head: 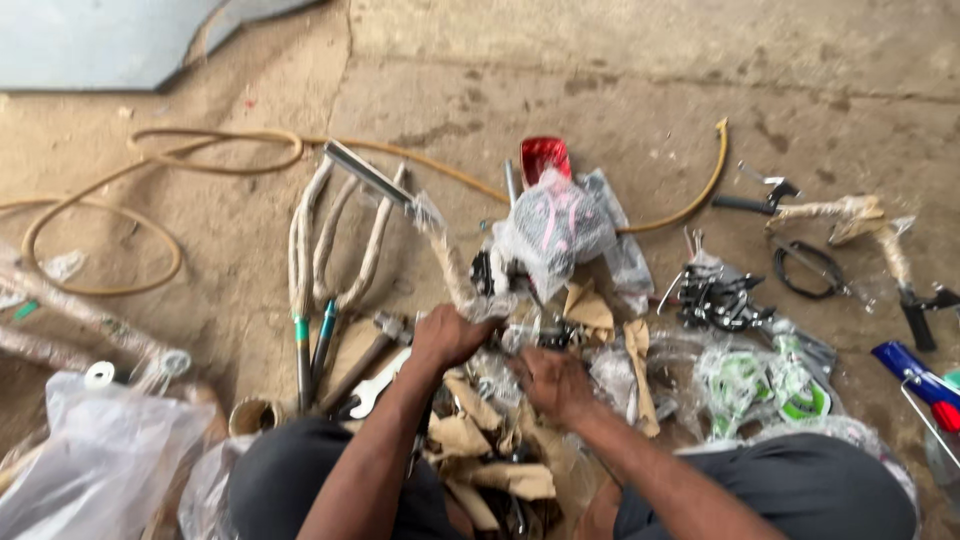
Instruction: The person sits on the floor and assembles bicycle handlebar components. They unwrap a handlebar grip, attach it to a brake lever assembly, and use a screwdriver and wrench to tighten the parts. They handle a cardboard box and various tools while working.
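1. The left hand (pixel 447 336) is closing around a metal part wrapped in brown paper (pixel 470 290), fingers clamped on it.
2. The right hand (pixel 552 381) is pressing into the paper-wrapped parts pile (pixel 490 440); whether its fingers are pinching anything I cannot tell.
3. Judging by this, unwrapping is underway; freeing the part is calling for a steady pull.
4. A wrench (pixel 375 388) is lying at nine o'clock of the hands, a bagged bundle (pixel 556 228) at twelve.
5. All is sitting on a dusty concrete floor (pixel 620 70), with a yellow hose (pixel 150 170) looping at ten o'clock.

I have both forearms reaching forward, my left hand (pixel 447 338) clenched in a fist, my right hand (pixel 552 383) curled palm-down just beside it.
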Motion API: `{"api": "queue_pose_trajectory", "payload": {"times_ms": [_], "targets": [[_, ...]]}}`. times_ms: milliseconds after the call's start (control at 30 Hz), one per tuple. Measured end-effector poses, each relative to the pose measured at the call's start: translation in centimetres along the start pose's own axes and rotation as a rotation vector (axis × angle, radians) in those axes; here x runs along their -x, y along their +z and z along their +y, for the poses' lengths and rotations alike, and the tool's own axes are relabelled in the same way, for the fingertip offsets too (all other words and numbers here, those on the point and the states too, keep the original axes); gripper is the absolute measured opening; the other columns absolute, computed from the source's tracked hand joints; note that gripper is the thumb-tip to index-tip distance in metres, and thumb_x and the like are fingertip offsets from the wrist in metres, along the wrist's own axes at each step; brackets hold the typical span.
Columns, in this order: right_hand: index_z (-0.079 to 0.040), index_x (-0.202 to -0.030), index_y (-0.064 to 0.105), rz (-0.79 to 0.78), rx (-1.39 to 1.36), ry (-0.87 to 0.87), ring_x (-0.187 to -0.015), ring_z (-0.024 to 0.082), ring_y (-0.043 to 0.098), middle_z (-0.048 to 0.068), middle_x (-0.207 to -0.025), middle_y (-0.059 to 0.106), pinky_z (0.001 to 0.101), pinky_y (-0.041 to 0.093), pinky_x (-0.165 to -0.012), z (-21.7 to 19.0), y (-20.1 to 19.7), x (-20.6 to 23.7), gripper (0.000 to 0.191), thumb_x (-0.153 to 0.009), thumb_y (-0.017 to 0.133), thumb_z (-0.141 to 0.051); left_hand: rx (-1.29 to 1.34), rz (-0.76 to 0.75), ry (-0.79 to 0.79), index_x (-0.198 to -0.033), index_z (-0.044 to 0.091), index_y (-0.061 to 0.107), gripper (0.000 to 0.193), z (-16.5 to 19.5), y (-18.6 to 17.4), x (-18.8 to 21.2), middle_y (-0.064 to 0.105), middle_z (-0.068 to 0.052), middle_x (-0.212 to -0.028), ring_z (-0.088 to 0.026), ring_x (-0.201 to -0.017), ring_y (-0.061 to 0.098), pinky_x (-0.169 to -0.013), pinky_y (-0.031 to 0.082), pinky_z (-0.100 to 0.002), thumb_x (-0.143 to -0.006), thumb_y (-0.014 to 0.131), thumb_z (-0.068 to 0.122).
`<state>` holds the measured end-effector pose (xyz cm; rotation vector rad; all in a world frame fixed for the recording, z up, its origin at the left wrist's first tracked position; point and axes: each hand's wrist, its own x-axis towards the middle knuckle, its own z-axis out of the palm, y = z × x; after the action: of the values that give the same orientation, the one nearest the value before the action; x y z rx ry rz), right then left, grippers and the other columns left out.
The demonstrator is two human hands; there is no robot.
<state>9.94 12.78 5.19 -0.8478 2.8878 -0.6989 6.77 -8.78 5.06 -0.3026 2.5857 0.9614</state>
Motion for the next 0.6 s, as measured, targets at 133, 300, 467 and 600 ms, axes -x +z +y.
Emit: {"api": "queue_pose_trajectory", "payload": {"times_ms": [133, 300, 467, 600], "targets": [[-0.005, -0.100, 0.057, -0.482, -0.166, 0.162, -0.059, 0.025, 0.061, 0.010, -0.065, 0.060, 0.0483, 0.051, -0.064, 2.0, 0.3, 0.2, 0.034, -0.104, 0.054, -0.039, -0.007, 0.011, -0.022, -0.085, 0.007, 0.082, 0.070, -1.6, -0.4, -0.5, 0.073, -0.022, -0.097, -0.036, -0.090, 0.071, -0.081, 0.056, -0.046, -0.076, 0.070, 0.075], [-0.013, -0.120, 0.061, -0.723, -0.161, 0.357, -0.056, 0.019, 0.054, 0.003, -0.071, 0.057, 0.0391, 0.056, -0.060, 4.4, 0.9, -0.6, 0.032, -0.105, 0.048, -0.038, 0.119, -0.060, -0.082, -0.082, 0.018, 0.086, 0.058, -3.5, -2.0, -1.6, 0.077, -0.013, -0.082, -0.026, -0.075, 0.072, -0.076, 0.056, -0.043, -0.078, 0.064, 0.072], [-0.011, -0.116, 0.069, -0.634, -0.194, 0.216, -0.059, 0.011, 0.053, 0.000, -0.075, 0.056, 0.0356, 0.054, -0.057, 5.8, 3.6, 0.5, 0.032, -0.103, 0.052, -0.035, 0.156, -0.193, -0.104, -0.084, 0.025, 0.088, 0.059, -3.5, -2.5, -2.8, 0.080, -0.002, -0.075, -0.028, -0.062, 0.067, -0.066, 0.055, -0.050, -0.076, 0.061, 0.077], [-0.012, -0.110, 0.071, -0.616, -0.192, 0.204, -0.056, 0.013, 0.055, 0.000, -0.076, 0.063, 0.0344, 0.057, -0.055, 7.4, 4.6, 1.5, 0.028, -0.104, 0.051, -0.031, 0.141, -0.161, -0.047, -0.082, 0.022, 0.086, 0.064, -3.0, -2.7, -3.3, 0.078, -0.004, -0.075, -0.019, -0.069, 0.072, -0.070, 0.057, -0.041, -0.075, 0.062, 0.081]]}}
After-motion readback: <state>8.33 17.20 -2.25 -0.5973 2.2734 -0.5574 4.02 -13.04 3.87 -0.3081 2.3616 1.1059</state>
